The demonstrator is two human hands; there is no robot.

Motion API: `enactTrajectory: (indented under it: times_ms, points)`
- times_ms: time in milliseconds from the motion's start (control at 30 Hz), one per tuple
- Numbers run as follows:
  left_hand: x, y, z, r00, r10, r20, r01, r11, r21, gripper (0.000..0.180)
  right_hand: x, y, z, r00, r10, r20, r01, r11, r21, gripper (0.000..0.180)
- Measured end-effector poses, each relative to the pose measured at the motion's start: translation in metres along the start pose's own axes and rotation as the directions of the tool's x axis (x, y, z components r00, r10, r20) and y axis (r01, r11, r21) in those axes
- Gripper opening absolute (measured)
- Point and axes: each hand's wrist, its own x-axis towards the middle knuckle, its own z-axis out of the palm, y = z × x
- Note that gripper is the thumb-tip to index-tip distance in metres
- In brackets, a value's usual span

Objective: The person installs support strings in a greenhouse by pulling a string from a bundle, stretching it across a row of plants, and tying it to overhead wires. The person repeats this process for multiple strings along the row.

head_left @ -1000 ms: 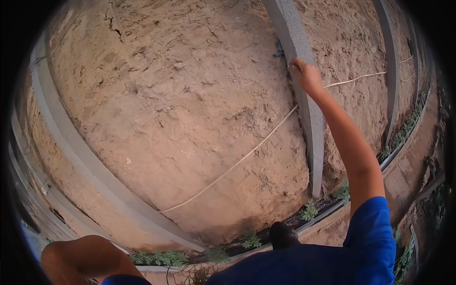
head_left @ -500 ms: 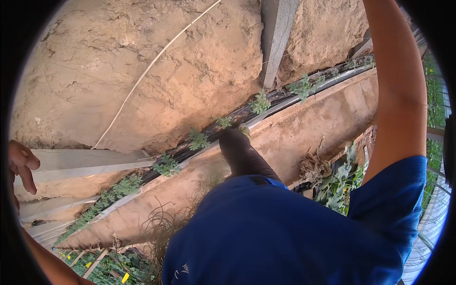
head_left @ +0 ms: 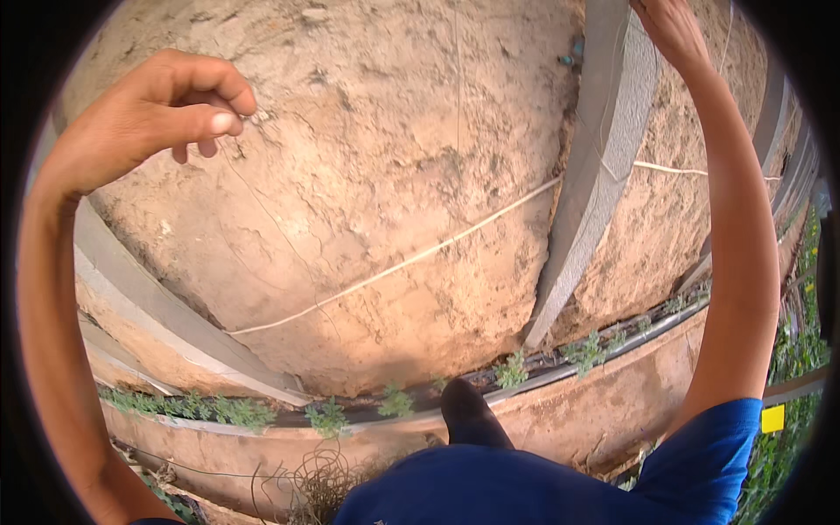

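Observation:
My left hand [head_left: 179,109] is raised in front of a rough earthen wall [head_left: 394,157]. Its thumb and forefinger are pinched together; whatever sits between their tips is too small to name. A thin dark strand [head_left: 280,227] runs down across the wall from just below those fingers, but whether they hold it is unclear. At the upper right, my right hand [head_left: 675,35] reaches to the grey concrete post [head_left: 604,166], its fingers at the post's edge and partly cut off by the picture's rim.
A pale cord [head_left: 420,255] crosses the wall. Another concrete post [head_left: 184,306] leans at the left. Small green plants [head_left: 395,401] line the wall's foot beside a dark hose [head_left: 612,348]. My dark boot [head_left: 472,416] stands there, with dry stems [head_left: 319,481] nearby. A yellow card [head_left: 773,417] hangs right.
My view has tilted up the wall. The left hand has risen from the left edge and its fingers have closed to a pinch. The right hand has come into sight at the post.

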Motion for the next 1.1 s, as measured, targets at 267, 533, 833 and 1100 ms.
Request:
enactTrajectory:
  times_ms: [267,533,833,1100]
  points:
    - [0.107,0.063,-0.184,0.844,0.078,-0.530,-0.218,0.954,-0.206,0.025,0.049,0.097,0.028,0.925,0.204,0.321,-0.215,0.977,-0.002,0.005]
    - [0.181,0.088,-0.291,0.668,0.021,-0.744,-0.453,0.804,-0.384,0.036,0.090,0.131,0.046,0.996,0.039,-0.080,-0.017,0.966,0.257,0.002]
    - [0.261,0.152,-0.369,0.472,0.037,-0.881,-0.665,0.670,-0.328,0.051,0.103,0.141,0.111,0.982,0.165,0.096,-0.177,0.975,0.131,0.012]
    - [0.320,0.196,-0.451,0.350,0.050,-0.935,-0.817,0.504,-0.279,0.081,0.099,0.144,0.116,0.982,0.188,0.031,-0.190,0.966,0.173,0.008]
